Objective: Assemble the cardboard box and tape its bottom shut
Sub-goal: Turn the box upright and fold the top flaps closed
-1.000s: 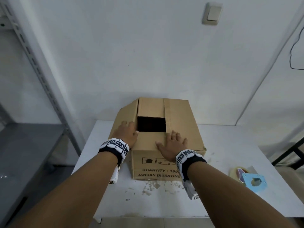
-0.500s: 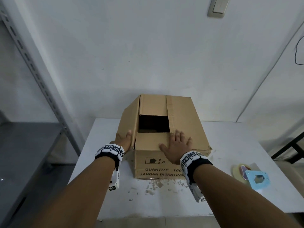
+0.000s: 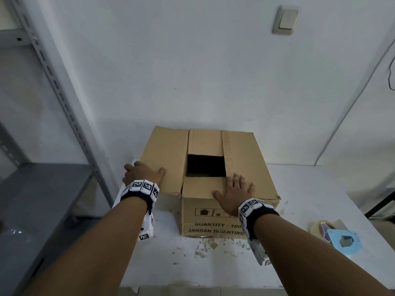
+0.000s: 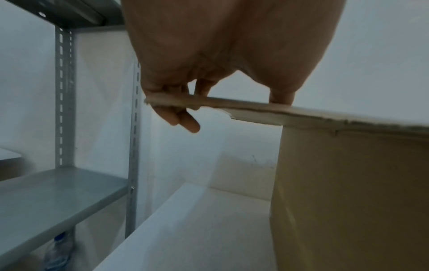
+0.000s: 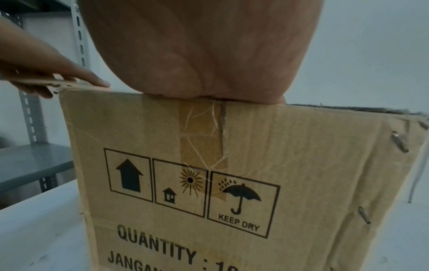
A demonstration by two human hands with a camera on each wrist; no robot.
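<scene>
A brown cardboard box (image 3: 213,218) stands on the white table (image 3: 213,270) with its flaps on top and a dark opening (image 3: 206,165) in the middle. My left hand (image 3: 143,174) grips the near left corner of the left long flap (image 3: 168,159), thumb on top. In the left wrist view its fingers (image 4: 185,122) curl under that flap (image 4: 301,115). My right hand (image 3: 233,193) lies flat, fingers spread, on the near short flap and the right long flap. Old tape (image 5: 202,139) runs down the printed front (image 5: 232,192).
A blue tape dispenser (image 3: 342,240) with a tape roll (image 3: 316,226) lies at the table's right edge. A grey metal shelf rack (image 3: 42,189) stands close on the left. The wall is right behind the box. Cardboard crumbs (image 3: 205,248) lie in front of it.
My left hand has moved out to the left and taken the left flap by its corner; the flap now sticks out sideways, nearly level. The right hand stays pressed on top.
</scene>
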